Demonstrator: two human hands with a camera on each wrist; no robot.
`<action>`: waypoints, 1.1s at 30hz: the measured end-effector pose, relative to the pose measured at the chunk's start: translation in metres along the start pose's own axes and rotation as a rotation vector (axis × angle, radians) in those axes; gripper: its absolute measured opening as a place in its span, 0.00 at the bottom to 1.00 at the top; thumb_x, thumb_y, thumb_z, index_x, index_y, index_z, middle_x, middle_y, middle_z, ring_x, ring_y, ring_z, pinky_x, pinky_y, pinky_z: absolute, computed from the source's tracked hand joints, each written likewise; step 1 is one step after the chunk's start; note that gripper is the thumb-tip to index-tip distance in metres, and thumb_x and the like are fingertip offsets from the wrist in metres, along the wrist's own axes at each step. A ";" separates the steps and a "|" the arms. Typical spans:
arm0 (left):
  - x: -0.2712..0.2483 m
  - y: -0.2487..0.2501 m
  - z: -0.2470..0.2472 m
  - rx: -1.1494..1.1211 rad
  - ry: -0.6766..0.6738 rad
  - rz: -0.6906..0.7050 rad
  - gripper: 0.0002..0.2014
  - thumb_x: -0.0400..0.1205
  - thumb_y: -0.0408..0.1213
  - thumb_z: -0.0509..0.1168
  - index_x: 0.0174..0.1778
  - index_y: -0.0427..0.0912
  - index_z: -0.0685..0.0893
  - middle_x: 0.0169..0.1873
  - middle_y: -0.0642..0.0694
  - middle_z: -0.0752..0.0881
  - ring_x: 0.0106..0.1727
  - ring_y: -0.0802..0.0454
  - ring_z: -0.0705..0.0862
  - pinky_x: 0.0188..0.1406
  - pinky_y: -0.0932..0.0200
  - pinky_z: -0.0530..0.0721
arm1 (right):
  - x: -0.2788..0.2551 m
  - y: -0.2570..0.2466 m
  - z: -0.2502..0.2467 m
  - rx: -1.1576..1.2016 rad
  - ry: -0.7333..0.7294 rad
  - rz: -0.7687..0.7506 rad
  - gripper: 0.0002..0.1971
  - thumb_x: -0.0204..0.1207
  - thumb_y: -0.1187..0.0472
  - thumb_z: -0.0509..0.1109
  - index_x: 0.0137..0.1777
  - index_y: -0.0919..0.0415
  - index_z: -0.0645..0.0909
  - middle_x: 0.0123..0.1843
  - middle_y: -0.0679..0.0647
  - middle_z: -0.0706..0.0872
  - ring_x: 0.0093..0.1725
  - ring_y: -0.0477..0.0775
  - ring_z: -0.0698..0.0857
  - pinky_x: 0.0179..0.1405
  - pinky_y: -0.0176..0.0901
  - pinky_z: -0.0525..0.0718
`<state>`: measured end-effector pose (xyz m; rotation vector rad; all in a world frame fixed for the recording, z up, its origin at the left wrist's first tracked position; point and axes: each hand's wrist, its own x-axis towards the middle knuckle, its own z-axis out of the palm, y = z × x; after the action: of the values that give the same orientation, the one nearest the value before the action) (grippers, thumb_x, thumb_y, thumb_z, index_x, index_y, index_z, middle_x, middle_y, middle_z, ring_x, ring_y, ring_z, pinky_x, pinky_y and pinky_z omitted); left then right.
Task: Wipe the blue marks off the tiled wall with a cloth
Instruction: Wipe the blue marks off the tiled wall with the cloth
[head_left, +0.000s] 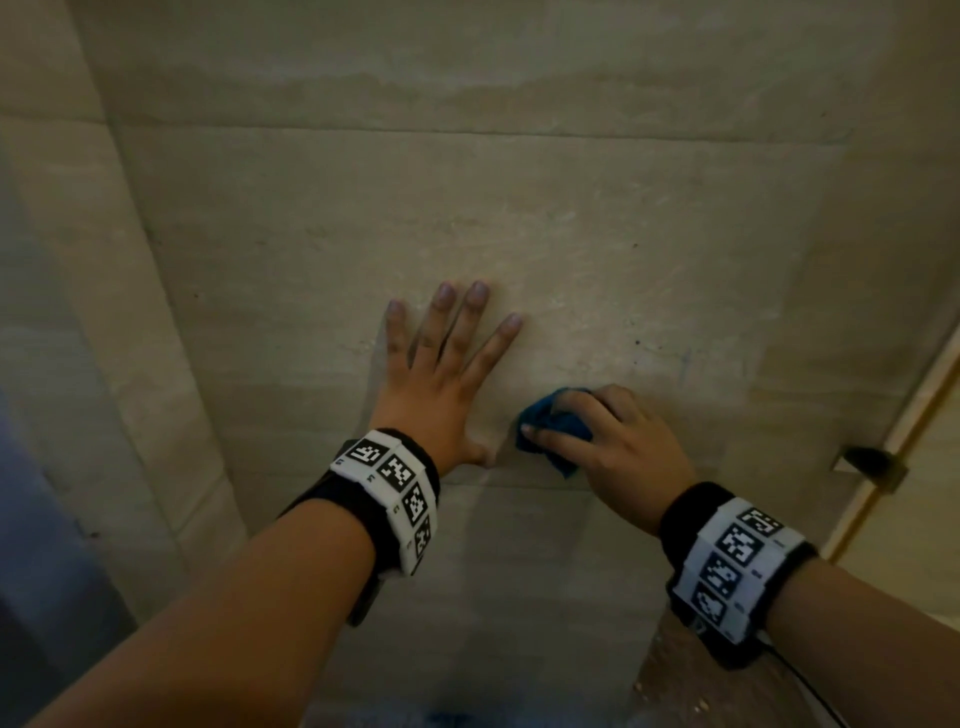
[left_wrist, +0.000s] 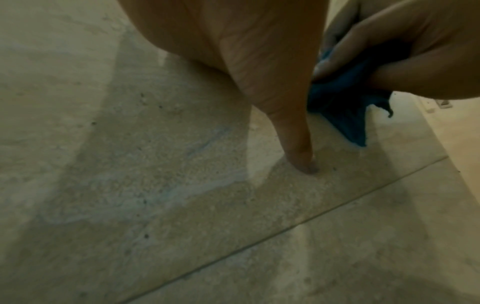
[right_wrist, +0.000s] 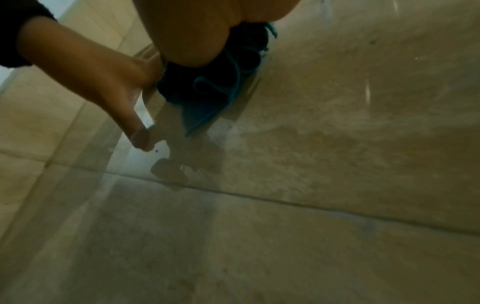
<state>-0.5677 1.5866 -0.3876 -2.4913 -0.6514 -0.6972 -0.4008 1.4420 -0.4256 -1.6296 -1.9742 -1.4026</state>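
A beige tiled wall (head_left: 519, 208) fills the head view. My left hand (head_left: 447, 364) lies flat on it with fingers spread and straight; its thumb (left_wrist: 298, 148) touches the tile. Just right of it, my right hand (head_left: 608, 436) grips a bunched blue cloth (head_left: 550, 421) and holds it against the wall. The cloth (left_wrist: 348, 115) hangs below the fingers in the left wrist view and shows folded (right_wrist: 213, 90) in the right wrist view. A faint blue mark (head_left: 685, 364) sits above the right hand. Pale blue smears (left_wrist: 205, 142) show on the tile left of the thumb.
A horizontal grout line (head_left: 519, 486) runs just below both hands, another (head_left: 467, 130) higher up. A wall corner (head_left: 130, 208) stands at the left. At the right is a pale door frame (head_left: 893, 447) with a dark metal fitting (head_left: 872, 465).
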 end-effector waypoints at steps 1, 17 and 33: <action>0.000 0.000 0.000 -0.003 0.003 0.002 0.77 0.51 0.74 0.74 0.77 0.52 0.21 0.75 0.43 0.17 0.76 0.40 0.19 0.72 0.29 0.25 | 0.005 0.000 -0.002 0.003 0.022 0.023 0.20 0.75 0.65 0.58 0.65 0.52 0.78 0.60 0.58 0.72 0.49 0.60 0.72 0.41 0.51 0.81; 0.001 -0.003 0.005 0.002 0.020 0.020 0.75 0.52 0.76 0.71 0.79 0.52 0.24 0.75 0.43 0.18 0.77 0.40 0.20 0.72 0.28 0.27 | -0.008 -0.021 0.012 0.038 -0.029 -0.113 0.18 0.76 0.64 0.58 0.53 0.48 0.88 0.59 0.56 0.73 0.48 0.58 0.72 0.44 0.48 0.72; 0.000 0.004 -0.010 0.017 0.247 0.025 0.56 0.62 0.74 0.67 0.82 0.53 0.54 0.81 0.40 0.50 0.81 0.38 0.50 0.74 0.26 0.48 | 0.007 0.017 -0.029 -0.045 0.185 0.069 0.21 0.85 0.70 0.52 0.71 0.51 0.73 0.61 0.58 0.71 0.51 0.61 0.72 0.46 0.53 0.77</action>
<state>-0.5687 1.5778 -0.3807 -2.3418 -0.5315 -0.9661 -0.3996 1.4227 -0.3965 -1.5102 -1.7797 -1.5217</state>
